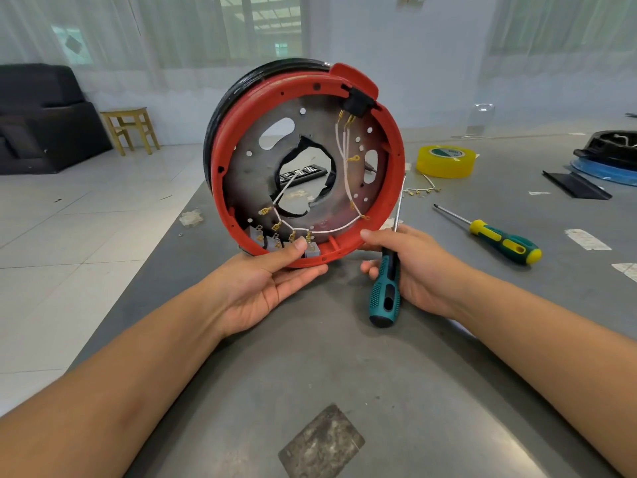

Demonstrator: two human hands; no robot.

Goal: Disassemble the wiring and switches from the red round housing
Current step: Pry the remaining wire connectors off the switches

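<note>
The red round housing [238,125] stands on edge on the grey table, its open side facing me. Inside it, white wires [339,228] with brass terminals run along the grey plate to several grey switches [274,243] at the bottom rim and to a black switch [356,102] at the top. My left hand [262,281] holds the bottom rim, thumb on the switches. My right hand [410,267] grips a teal-handled screwdriver [386,288], its thumb on the rim.
A green-and-yellow screwdriver [503,241] lies to the right, with a yellow tape roll [446,162] and loose brass terminals [418,191] behind it. Black and blue parts [606,157] sit at far right. The table's left edge [165,243] drops to a tiled floor.
</note>
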